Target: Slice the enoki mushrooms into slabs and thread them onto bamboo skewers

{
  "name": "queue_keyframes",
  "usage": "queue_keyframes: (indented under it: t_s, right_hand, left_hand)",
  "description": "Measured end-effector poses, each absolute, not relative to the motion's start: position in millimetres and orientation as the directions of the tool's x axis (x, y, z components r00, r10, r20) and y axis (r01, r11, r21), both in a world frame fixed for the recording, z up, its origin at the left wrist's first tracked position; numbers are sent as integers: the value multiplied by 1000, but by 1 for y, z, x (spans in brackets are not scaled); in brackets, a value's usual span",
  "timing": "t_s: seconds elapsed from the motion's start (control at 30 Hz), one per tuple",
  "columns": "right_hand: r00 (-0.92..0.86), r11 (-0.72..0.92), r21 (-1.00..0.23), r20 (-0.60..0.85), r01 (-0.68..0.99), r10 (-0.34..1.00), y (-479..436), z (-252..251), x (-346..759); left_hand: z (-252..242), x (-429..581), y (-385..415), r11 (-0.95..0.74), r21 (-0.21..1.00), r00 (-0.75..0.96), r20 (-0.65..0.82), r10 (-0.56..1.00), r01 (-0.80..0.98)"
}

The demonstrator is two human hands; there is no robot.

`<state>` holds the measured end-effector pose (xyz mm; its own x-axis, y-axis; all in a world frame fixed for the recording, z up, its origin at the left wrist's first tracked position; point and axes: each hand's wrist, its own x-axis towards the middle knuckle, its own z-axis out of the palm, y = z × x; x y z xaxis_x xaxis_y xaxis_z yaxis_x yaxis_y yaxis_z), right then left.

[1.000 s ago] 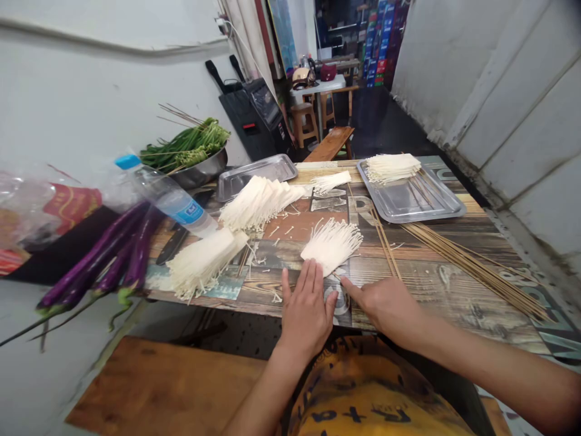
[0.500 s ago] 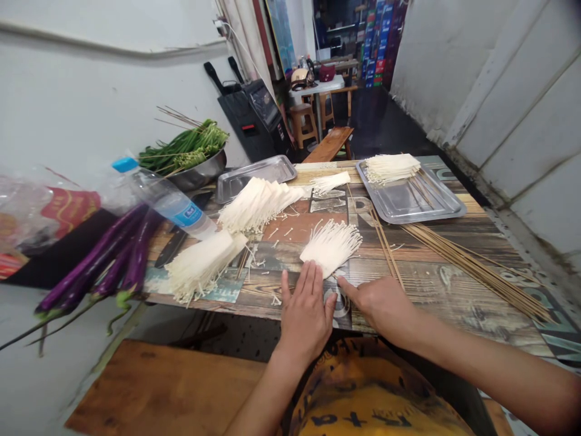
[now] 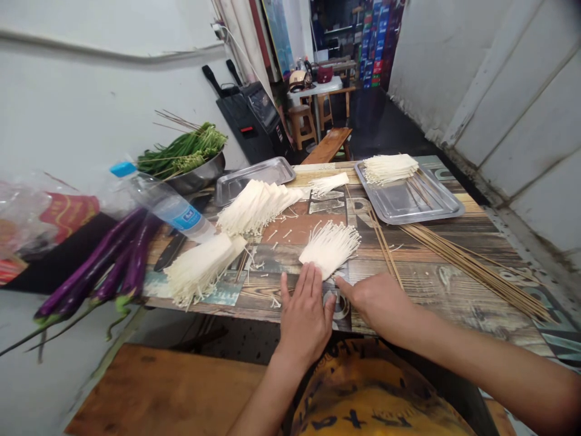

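Observation:
A fanned bunch of enoki mushrooms point(image 3: 330, 247) lies on the patterned table near its front edge. My left hand point(image 3: 306, 312) lies flat, its fingertips pressing the root end of the bunch, thumb apart. Just right of it, my right hand point(image 3: 379, 301) is closed, with the index finger pointing at the bunch's lower right edge; what it holds, if anything, is hidden. More enoki, a layered pile point(image 3: 256, 206) and a thick clump point(image 3: 204, 266), lie to the left. Loose skewers point(image 3: 385, 248) lie beyond my right hand.
At the back right, a metal tray point(image 3: 413, 203) holds skewered enoki, with many bamboo skewers point(image 3: 476, 269) in front. An empty tray point(image 3: 254, 177), a bowl of greens point(image 3: 200, 172), a water bottle point(image 3: 167, 203), a knife point(image 3: 170, 249) and eggplants point(image 3: 95, 266) are on the left.
The view has shifted slightly. My right index fingertip has moved a little, and the thin stick tip seen beside it before no longer shows clearly. My left hand stays on the bunch.

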<state>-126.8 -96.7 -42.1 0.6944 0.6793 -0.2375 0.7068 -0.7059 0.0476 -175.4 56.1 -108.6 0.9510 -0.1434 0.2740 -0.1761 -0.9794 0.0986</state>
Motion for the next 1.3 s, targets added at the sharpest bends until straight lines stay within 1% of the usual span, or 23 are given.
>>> queue_keyframes:
  t_s: [0.33, 0.5, 0.6, 0.87, 1.07, 1.17, 1.3]
  right_hand:
    - [688, -695, 54, -206, 717, 695, -95, -45, -124]
    - [691, -698, 18, -159, 716, 705, -96, -50, -124]
    - [698, -703, 7, -134, 711, 704, -95, -52, -123]
    - [731, -739, -3, -141, 674, 668, -94, -55, -125]
    - [779, -786, 12, -150, 618, 609, -121, -59, -146]
    - [769, -773, 1, -105, 634, 631, -139, -65, -157]
    - [752, -752, 21, -67, 659, 656, -148, -73, -165]
  left_hand:
    - [-111, -175, 58, -974, 124, 950, 276, -148, -188]
    - [-111, -175, 58, -974, 123, 949, 279, -148, -188]
    - [-111, -175, 58, -976, 110, 948, 280, -150, -187]
    - [-112, -176, 59, -978, 63, 945, 275, -174, -199]
    - [-116, -175, 59, -988, 17, 932, 335, -140, -155]
    - [-116, -174, 58, -990, 4, 936, 324, -135, -144]
    - [-111, -172, 57, -992, 23, 945, 306, -114, -127]
